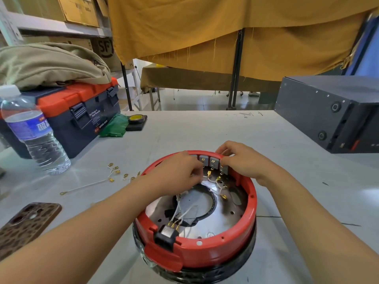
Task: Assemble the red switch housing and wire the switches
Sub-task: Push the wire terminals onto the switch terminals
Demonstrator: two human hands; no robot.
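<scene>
Both my hands reach over the red housing (215, 245) at desk (205, 130) centre. L hand (176, 173) fingers curled down inside, pinching a white wire (212, 181) by the switches (213, 162). R hand (244, 160) pinches the far-rim switch block. Loose terminals (114, 173), water bottle (34, 136), phone (24, 226) lie left; toolbox (82, 113) behind.

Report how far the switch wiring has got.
Done: switches sit in the red housing; the near connector has its wires. In hand: left hand works a wire by the switches; right hand grips the rim there. Left: loose terminals inside, spare wires on the table.
</scene>
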